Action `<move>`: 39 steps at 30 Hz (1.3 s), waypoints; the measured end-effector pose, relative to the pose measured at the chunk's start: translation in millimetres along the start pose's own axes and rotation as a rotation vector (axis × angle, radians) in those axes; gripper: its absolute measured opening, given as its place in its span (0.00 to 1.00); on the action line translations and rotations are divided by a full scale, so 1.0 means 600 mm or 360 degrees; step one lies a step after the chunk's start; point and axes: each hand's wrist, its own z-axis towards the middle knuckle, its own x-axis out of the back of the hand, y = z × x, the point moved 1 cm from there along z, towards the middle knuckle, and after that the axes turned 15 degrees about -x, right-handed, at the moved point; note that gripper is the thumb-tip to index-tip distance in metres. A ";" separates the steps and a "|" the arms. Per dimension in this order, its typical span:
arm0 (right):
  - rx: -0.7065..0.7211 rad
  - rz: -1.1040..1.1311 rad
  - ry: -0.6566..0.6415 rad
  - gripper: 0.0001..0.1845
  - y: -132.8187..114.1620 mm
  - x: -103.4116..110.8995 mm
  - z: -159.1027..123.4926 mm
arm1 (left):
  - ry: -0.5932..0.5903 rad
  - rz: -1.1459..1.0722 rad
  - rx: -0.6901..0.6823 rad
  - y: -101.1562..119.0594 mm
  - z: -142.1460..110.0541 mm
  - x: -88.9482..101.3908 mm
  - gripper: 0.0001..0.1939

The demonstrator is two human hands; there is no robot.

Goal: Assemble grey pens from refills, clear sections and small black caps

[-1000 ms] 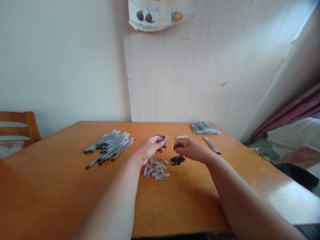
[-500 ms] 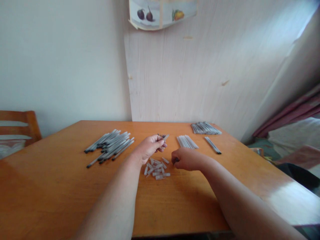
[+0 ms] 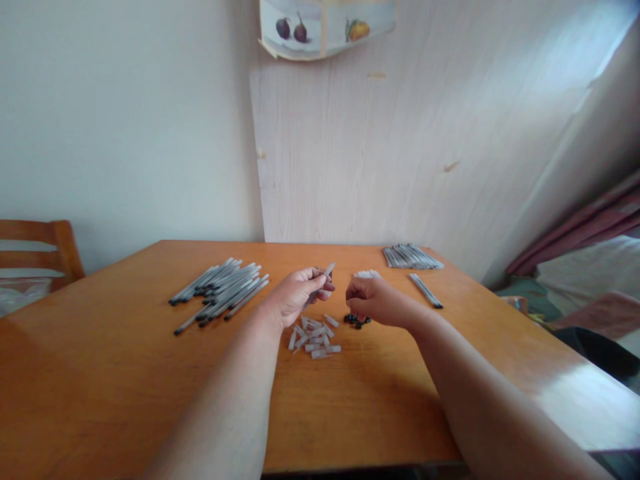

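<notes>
My left hand is closed around a slim pen, whose pale translucent end sticks up past the thumb. Its dark lower part shows partly beneath the fingers. To the right, my right hand is held with its fingertips pinched together, just above a small heap of black plugs. What those fingertips hold, if anything, is hidden. Several clear pen caps lie loose on the table in front of my left hand. Behind my right hand, the ends of white tubes peek out.
Many grey pens with black ends are piled on the left of the wooden table. At the back right lies a bundle of pens, with a couple of pens nearer. A chair stands at the far left.
My right hand dipped to the black plugs, covering them, then rose again towards my left hand. The pen in my left hand has tilted more upright.
</notes>
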 end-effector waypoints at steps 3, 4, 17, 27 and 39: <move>-0.0045 0.0292 0.0073 0.04 0.004 0.004 0.006 | -0.0023 0.0018 -0.0001 0.000 -0.001 -0.001 0.11; -0.0042 0.0378 0.0119 0.04 0.004 0.005 0.008 | -0.0034 0.0031 -0.0006 0.000 -0.001 -0.001 0.12; -0.0054 0.1089 0.0316 0.10 0.009 0.011 0.018 | -0.0152 0.0196 0.0001 0.008 -0.009 -0.015 0.13; -0.0002 0.0979 0.0312 0.10 0.000 0.011 0.011 | -0.0242 0.0289 0.0033 0.002 -0.007 -0.014 0.13; -0.0018 0.0873 0.0286 0.10 -0.018 0.011 0.000 | -0.0220 0.0303 0.0055 0.004 -0.010 -0.018 0.14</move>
